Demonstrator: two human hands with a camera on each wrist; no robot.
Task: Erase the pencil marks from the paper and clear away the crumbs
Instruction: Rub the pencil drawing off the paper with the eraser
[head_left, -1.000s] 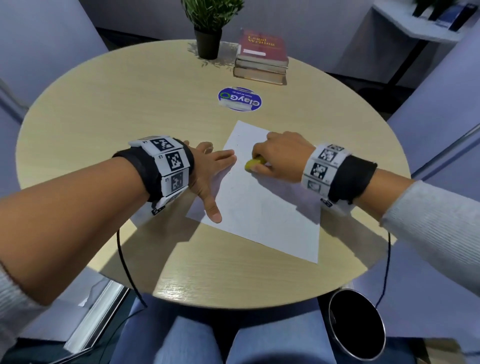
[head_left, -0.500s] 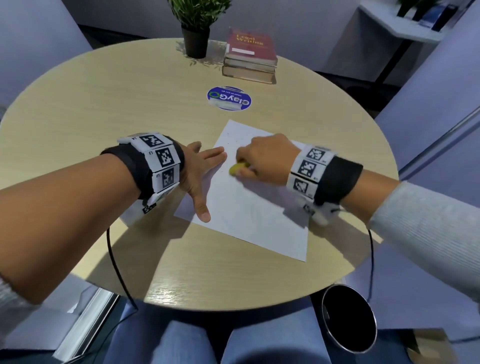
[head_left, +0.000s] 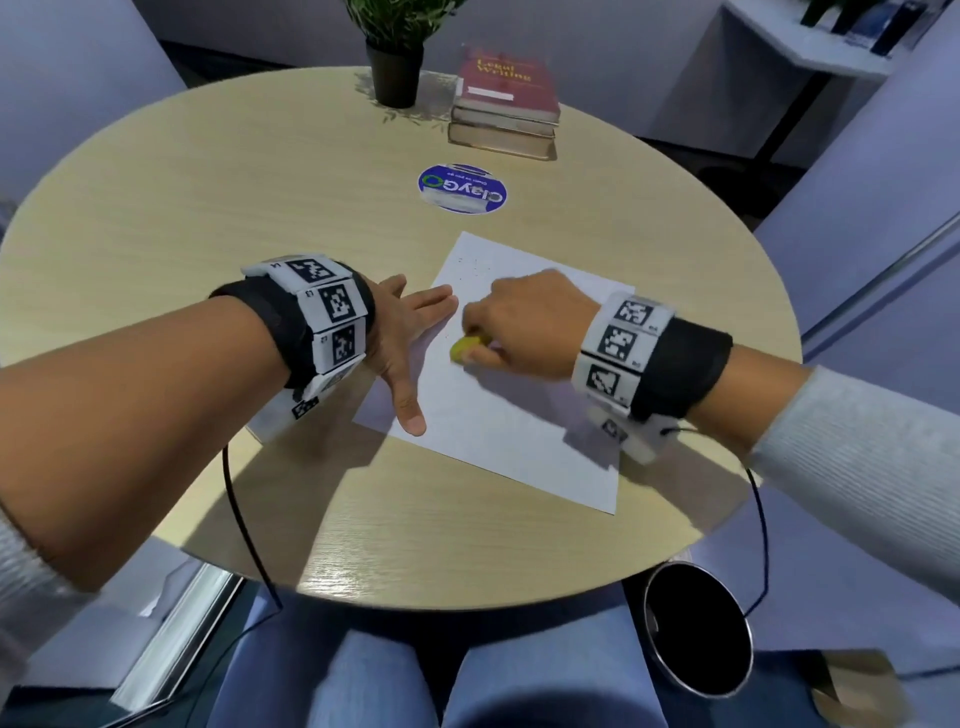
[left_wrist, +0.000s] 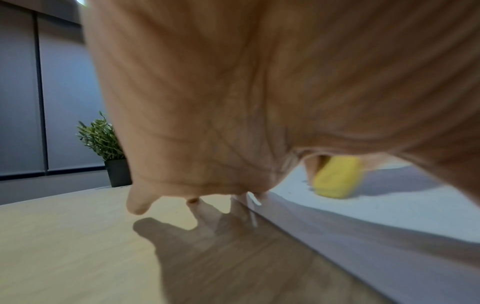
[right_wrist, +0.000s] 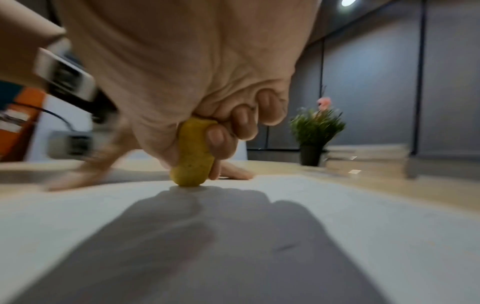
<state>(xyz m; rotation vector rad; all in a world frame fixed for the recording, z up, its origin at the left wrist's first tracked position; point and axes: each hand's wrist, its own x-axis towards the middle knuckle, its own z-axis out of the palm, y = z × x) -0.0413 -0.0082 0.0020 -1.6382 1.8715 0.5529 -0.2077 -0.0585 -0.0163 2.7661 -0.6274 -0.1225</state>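
Note:
A white sheet of paper (head_left: 524, 415) lies on the round wooden table (head_left: 208, 218), with small dark specks (head_left: 475, 266) near its far corner. My right hand (head_left: 519, 327) grips a yellow eraser (head_left: 465, 348) and holds its lower end against the paper; the eraser (right_wrist: 193, 154) shows upright between thumb and curled fingers, and the eraser (left_wrist: 337, 179) appears blurred in the left wrist view. My left hand (head_left: 410, 338) lies flat with spread fingers on the paper's left edge, thumb pointing toward me.
A potted plant (head_left: 397, 57) and a stack of books (head_left: 506, 104) stand at the table's far side. A round blue sticker (head_left: 462, 188) lies before them. A dark round bin (head_left: 698, 629) stands on the floor at the near right. Cables hang from both wrists.
The right hand with the eraser has shifted left and toward me on the paper. The left hand has stayed pressed on the paper's left edge.

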